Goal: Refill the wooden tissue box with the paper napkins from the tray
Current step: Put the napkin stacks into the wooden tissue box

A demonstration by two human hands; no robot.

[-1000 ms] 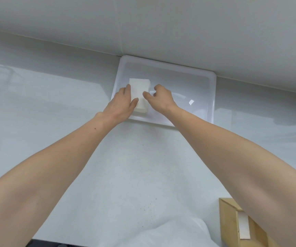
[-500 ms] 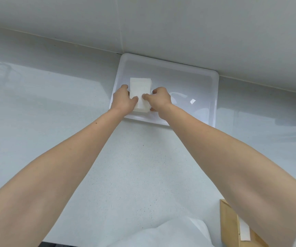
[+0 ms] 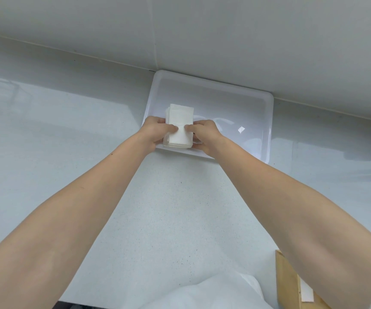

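Both bare forearms reach forward from the lower corners of the view and converge toward the far middle. The left hand (image 3: 155, 132) lies palm down, its thumb pointing inward across the top of the napkin stack (image 3: 180, 128), its fingers curled down along the stack's left side. The right hand (image 3: 205, 134) mirrors it (thumb inward on top, fingers wrapped down the right side). The two thumb tips sit near each other, apart. Both wrists are straight, in line with the forearms.

white napkin stack (image 3: 180, 127) in tray (image 3: 267, 121), wooden box (image 3: 289, 284) nearby
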